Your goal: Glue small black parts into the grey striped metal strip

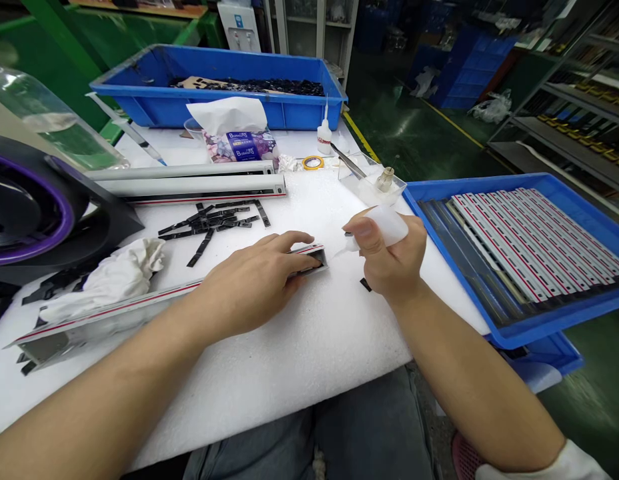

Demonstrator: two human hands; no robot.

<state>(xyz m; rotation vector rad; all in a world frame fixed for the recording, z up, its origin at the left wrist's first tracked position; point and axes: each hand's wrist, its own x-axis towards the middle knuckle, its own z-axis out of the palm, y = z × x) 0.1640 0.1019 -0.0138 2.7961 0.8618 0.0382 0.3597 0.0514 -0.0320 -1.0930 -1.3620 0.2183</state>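
Observation:
My left hand (254, 283) lies closed over the right end of a long silver rail with a red stripe (114, 313), which rests on the white foam pad (299, 347). My right hand (389, 257) is wrapped round a small translucent squeeze bottle (389, 223), whose nozzle points left at the rail's open end (317, 255). A small black piece (364, 285) lies on the pad just below my right hand. Loose black strips (214, 223) are scattered beyond my left hand.
A blue tray (539, 320) of striped rails stands at the right. Another blue bin (214, 87) sits at the back, a tissue pack (237, 133), glue bottle (324, 137), tape roll (313, 162) and clear dish (377, 187) before it. A crumpled cloth (119, 273) lies left.

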